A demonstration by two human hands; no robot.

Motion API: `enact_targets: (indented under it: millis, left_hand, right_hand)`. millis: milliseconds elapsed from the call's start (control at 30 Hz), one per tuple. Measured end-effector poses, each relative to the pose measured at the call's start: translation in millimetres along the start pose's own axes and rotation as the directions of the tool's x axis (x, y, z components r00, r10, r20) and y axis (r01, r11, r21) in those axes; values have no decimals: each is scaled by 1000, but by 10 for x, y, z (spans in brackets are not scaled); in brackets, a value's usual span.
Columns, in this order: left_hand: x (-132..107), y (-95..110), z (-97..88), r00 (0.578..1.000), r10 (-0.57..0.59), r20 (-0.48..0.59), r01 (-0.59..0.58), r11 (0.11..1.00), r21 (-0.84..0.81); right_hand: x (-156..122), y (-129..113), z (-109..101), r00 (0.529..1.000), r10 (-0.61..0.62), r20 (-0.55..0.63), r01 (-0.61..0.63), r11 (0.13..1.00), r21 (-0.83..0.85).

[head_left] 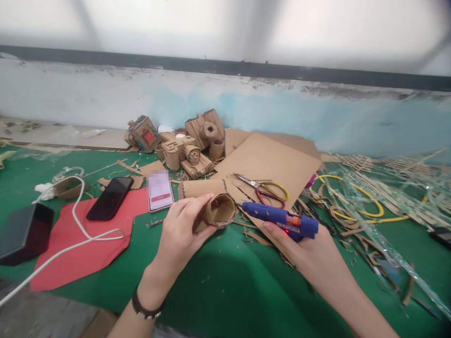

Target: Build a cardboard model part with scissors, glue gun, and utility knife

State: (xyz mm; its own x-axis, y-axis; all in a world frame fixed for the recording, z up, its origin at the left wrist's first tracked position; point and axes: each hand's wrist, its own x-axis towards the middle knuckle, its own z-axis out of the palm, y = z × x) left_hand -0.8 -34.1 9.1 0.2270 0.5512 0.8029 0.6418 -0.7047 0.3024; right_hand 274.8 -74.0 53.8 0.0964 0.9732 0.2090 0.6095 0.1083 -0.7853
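My left hand point(183, 230) is closed around a rolled corrugated cardboard tube point(215, 206), with its open end facing me and to the right. My right hand point(310, 253) grips a blue hot glue gun point(282, 219) with an orange trigger part. The gun's nozzle points left at the tube's rim, almost touching it. Both hands hover just above the green table cover point(225, 277). A dark beaded bracelet sits on my left wrist.
Scissors point(262, 188) with yellow and red handles lie on a flat cardboard sheet point(268, 157). Cardboard camera models point(186, 150) stand behind. Two phones point(110, 197) point(160, 190), red paper point(84, 244), a white cable point(75, 225), a black box point(23, 232) and scraps lie around.
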Motion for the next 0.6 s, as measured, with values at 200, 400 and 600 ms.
enact_targets:
  millis: [200, 400, 600]
  left_hand:
    - [16, -6, 0, 1000, 3, -14, -3, 1000, 13]
    - [14, -16, 4, 1000, 5, -14, -5, 1000, 5]
    - [31, -31, 10, 999, 18, -30, -18, 1000, 16]
  right_hand:
    - [-33, -13, -17, 1000, -15, -27, 14, 1000, -19]
    - [-40, -137, -53, 1000, 24, 18, -24, 999, -47]
    - [-84, -96, -61, 998, 42, 41, -41, 999, -28]
